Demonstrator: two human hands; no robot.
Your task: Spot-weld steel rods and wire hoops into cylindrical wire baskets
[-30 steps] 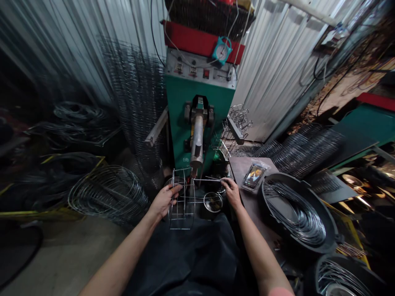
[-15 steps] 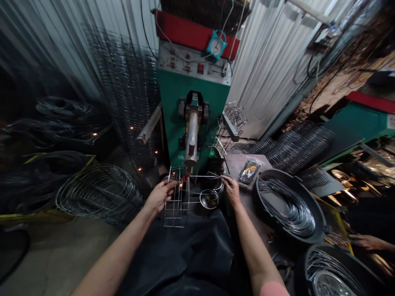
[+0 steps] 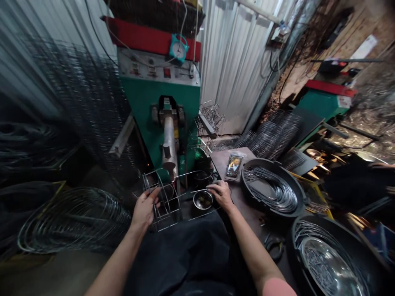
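**A:** What's at the far left?
**B:** A wire coil (image 3: 74, 220) on the floor. Right of it, the left hand (image 3: 144, 209) closes around the wire frame (image 3: 170, 201), held up in front of the green machine (image 3: 157, 96).
**A:** How will the frame handle?
**B:** I'd judge it light and stiff, though thin spans may flex. Take it where wires cross.
**A:** And the right hand (image 3: 220, 194)?
**B:** Well apart from the left, just beside a steel bowl (image 3: 203, 200). Whether it's clamped on anything, I can't tell.
**A:** Further right?
**B:** A packet (image 3: 233, 165) on the worktop (image 3: 222, 162), then a black tub (image 3: 300, 197) of wire hoops (image 3: 271, 191).
**A:** Readable writing?
**B:** None I can make out.
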